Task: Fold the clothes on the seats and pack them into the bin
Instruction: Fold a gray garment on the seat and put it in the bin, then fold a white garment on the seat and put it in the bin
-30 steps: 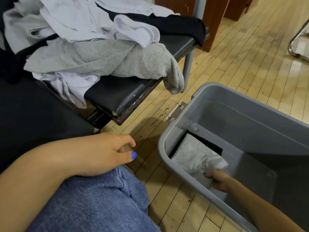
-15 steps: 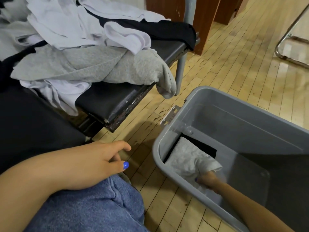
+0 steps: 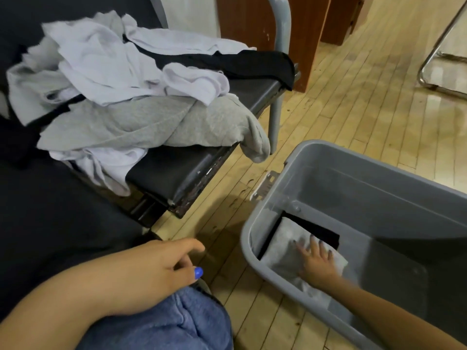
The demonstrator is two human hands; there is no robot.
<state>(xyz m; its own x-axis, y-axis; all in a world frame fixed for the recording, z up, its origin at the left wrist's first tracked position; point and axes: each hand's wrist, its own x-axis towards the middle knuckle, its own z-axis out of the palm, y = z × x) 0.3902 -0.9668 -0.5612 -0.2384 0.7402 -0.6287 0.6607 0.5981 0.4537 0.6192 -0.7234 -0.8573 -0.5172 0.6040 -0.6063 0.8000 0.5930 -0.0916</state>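
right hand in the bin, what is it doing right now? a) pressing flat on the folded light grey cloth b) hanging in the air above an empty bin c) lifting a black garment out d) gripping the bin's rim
a: the right hand lies with its fingers spread flat on the folded light grey cloth, which sits over a black garment inside the grey bin.

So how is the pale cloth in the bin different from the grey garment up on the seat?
The pale cloth is folded into a flat rectangle; the grey garment lies crumpled, one end hanging over the seat edge. The pale cloth sits low in the bin on a black item, pressed by the right hand; the grey garment is untouched, with white clothes piled on it. Both are soft fabric.
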